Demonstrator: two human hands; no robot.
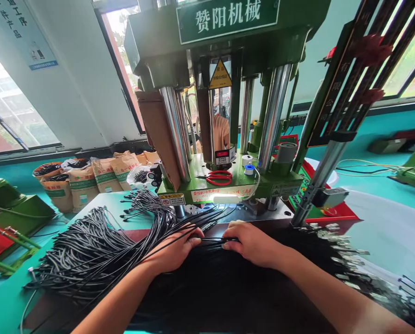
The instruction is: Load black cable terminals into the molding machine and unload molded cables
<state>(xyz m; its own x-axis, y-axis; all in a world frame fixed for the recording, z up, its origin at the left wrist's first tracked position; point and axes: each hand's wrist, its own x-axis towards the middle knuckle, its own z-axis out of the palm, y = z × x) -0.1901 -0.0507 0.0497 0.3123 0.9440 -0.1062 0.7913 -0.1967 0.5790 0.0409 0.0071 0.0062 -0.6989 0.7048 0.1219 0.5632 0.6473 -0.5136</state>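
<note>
My left hand (174, 250) and my right hand (251, 242) lie side by side in front of a green press machine (224, 106). Both pinch the same few thin black cables (212, 240), which run between the two hands. A big sheaf of black cables (96, 246) fans out to the left, passing under my left hand. More cables with metal plug ends (342, 250) spread to the right.
Red scissors (219, 177) and tape rolls (249, 170) lie on the machine's green ledge. Brown sacks (85, 183) stand at the back left. A green device (9, 204) sits at far left. The bench top (384, 222) is teal, with a pale sheet on the right.
</note>
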